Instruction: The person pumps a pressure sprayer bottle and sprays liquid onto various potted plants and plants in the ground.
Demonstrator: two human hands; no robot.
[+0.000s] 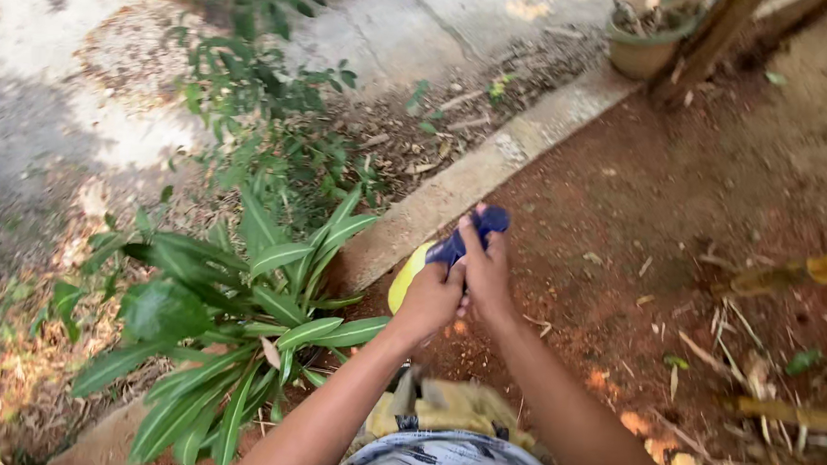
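Note:
I hold a yellow spray bottle [405,277] with a dark blue spray head [475,228] out in front of me. My left hand [429,299] is wrapped around the bottle's neck just under the head. My right hand [487,269] grips the blue head, with a finger up on the nozzle. The bottle's yellow body is mostly hidden behind my left hand. The nozzle points away from me, toward a concrete curb [473,174]. A broad-leaved green plant [239,318] grows just left of the bottle.
Red bare soil [679,209] lies to the right of the curb, with dry leaves and yellow stalks [808,272]. A leafy shrub [259,111] stands beyond the plant. A clay pot [645,37] and a wooden post [716,41] are at the top right. Pale paving [54,72] is at left.

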